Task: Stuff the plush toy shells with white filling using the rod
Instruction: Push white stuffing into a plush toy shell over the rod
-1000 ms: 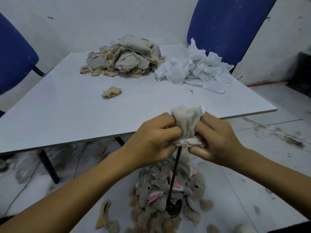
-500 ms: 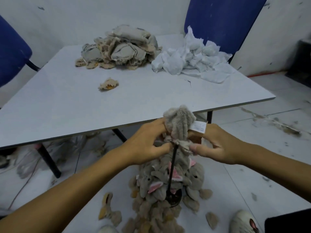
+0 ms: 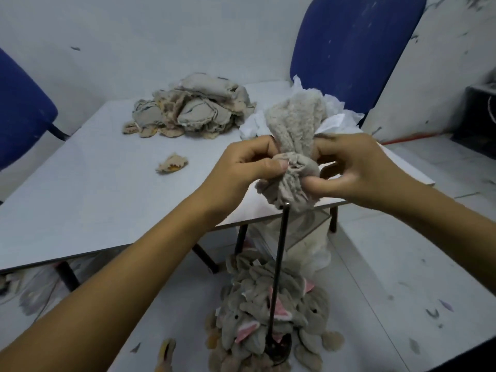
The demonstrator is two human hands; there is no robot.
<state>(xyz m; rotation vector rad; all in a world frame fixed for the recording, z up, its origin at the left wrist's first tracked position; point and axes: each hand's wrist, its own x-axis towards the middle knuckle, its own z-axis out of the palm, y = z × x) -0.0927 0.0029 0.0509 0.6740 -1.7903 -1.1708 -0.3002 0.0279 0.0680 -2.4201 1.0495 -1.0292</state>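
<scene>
A grey plush shell (image 3: 294, 135) stands bunched up between my hands, above the near table edge. My left hand (image 3: 241, 170) pinches its gathered lower part from the left. My right hand (image 3: 357, 167) grips the same part from the right. A thin black rod (image 3: 279, 259) rises upright from a round base on the floor, and its tip sits at the shell's bottom opening. White filling (image 3: 335, 115) lies on the table behind the shell, mostly hidden by it.
The white table (image 3: 94, 189) carries a heap of inside-out shells (image 3: 190, 111) and one small loose piece (image 3: 171, 163). A pile of grey plush toys with pink ears (image 3: 268, 318) surrounds the rod's base. Blue chairs (image 3: 354, 49) stand at the far right and left.
Both hands have lifted the shell up along the rod, so more bare rod shows below it. The shell's furry upper part now stands taller above my fingers.
</scene>
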